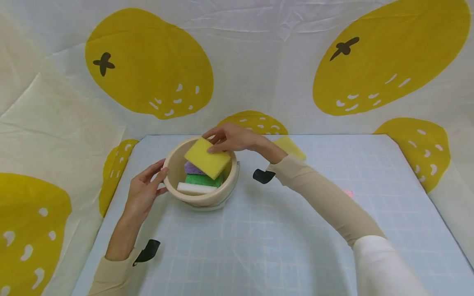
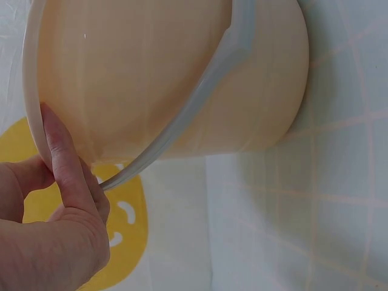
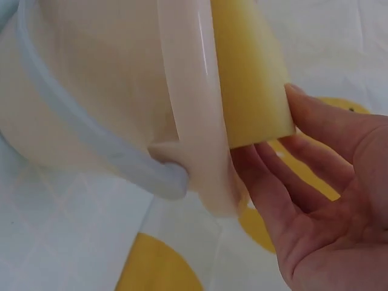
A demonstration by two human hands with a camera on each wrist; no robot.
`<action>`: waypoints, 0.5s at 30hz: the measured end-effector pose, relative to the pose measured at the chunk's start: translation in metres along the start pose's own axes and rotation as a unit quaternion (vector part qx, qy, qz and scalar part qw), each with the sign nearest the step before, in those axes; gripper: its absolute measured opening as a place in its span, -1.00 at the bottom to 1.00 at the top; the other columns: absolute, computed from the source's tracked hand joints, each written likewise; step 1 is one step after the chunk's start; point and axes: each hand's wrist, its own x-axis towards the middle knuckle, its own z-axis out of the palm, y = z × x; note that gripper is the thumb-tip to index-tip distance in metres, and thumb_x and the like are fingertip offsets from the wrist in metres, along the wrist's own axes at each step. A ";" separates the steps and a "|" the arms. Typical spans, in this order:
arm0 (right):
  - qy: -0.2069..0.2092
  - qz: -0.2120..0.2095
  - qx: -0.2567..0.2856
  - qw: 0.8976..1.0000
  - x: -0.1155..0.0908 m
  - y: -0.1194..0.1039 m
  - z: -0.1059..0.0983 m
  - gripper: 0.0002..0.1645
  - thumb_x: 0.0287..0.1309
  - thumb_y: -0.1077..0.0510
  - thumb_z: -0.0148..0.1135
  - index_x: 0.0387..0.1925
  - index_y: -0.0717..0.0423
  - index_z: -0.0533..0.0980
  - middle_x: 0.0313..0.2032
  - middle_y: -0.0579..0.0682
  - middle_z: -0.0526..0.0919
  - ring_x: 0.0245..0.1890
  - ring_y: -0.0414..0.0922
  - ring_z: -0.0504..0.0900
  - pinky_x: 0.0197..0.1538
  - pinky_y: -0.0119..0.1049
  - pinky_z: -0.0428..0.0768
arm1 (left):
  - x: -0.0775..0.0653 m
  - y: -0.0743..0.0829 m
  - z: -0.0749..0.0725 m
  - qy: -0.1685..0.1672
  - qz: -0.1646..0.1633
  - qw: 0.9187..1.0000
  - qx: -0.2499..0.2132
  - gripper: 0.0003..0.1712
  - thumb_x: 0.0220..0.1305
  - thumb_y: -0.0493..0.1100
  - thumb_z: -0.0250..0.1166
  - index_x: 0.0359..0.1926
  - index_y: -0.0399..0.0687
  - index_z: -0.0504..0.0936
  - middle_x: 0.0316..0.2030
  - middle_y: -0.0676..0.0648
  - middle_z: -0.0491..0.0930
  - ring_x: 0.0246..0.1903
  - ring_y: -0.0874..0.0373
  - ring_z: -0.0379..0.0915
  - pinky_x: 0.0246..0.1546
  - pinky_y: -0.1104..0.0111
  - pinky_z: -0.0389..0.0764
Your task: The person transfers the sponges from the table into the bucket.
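A cream bucket stands at the back left of the table in the head view. My left hand grips its rim on the left side, thumb and fingers on either side of the edge in the left wrist view. Over the bucket's mouth, my right hand pinches a yellow sponge, which is tilted and level with the rim in the right wrist view. Beneath it, inside the bucket, lie a purple sponge, a green sponge and a white sponge. The yellow one partly hides them.
The bucket's grey handle hangs down along its outside. Another flat yellow piece lies at the table's back edge, behind my right forearm. A small pink thing peeks out past my right sleeve. Fruit-printed sheeting rises behind the table.
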 end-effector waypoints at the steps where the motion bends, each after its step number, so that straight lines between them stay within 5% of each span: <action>1: -0.002 -0.005 -0.008 1.000 0.002 0.000 0.002 -0.40 0.35 0.20 0.35 0.37 0.22 0.47 0.18 0.14 0.65 0.18 -0.03 0.63 0.20 -0.27 0.63 | 0.000 0.000 0.000 0.000 0.000 1.000 -0.001 -0.27 0.37 0.16 0.35 0.46 0.03 0.45 0.32 -0.07 0.40 -0.09 0.20 0.52 -0.15 0.43 0.71; 9: 0.019 -0.030 -0.074 0.997 0.013 0.000 0.016 -0.47 0.40 0.27 0.27 0.34 0.31 0.47 0.20 0.19 0.63 0.20 0.02 0.62 0.23 -0.31 0.60 | 0.000 -0.002 0.000 -0.003 0.004 1.000 -0.002 -0.26 0.36 0.17 0.35 0.46 0.03 0.45 0.31 -0.06 0.41 -0.08 0.20 0.52 -0.14 0.44 0.71; 15: 0.063 -0.055 -0.153 0.985 0.017 0.000 0.027 -0.57 0.41 0.30 0.24 0.26 0.33 0.53 0.18 0.18 0.65 0.16 0.01 0.63 0.24 -0.31 0.58 | 0.000 -0.001 -0.001 -0.003 0.002 1.000 -0.010 -0.26 0.35 0.15 0.37 0.46 0.01 0.45 0.31 -0.06 0.41 -0.10 0.21 0.52 -0.15 0.44 0.71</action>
